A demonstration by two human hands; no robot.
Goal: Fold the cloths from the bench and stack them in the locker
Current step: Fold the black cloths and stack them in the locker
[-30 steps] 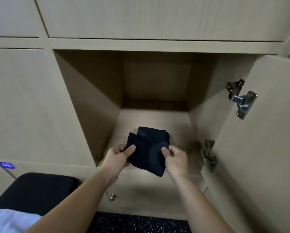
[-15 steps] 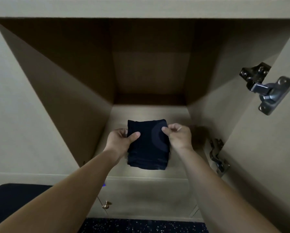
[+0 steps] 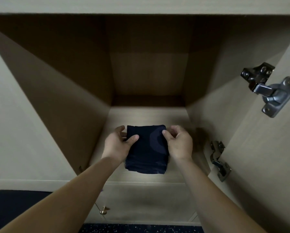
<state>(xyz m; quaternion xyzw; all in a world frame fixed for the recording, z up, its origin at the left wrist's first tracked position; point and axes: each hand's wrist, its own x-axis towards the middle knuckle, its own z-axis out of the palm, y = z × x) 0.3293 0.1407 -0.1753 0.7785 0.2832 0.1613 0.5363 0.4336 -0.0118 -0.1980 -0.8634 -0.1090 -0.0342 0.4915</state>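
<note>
In the head view, a folded dark cloth point(image 3: 146, 150) sits low inside the open locker point(image 3: 147, 113), over the front of its floor; whether it touches the floor cannot be told. The left hand point(image 3: 117, 145) pinches its left edge, thumb on top, and the right hand point(image 3: 179, 143) pinches the right edge likewise. The cloth looks light, soft and limp, likely to unfold if held at one corner, so gripping both side edges through all layers suits it. A metal hinge point(image 3: 272, 91) shows on the door to the right.
</note>
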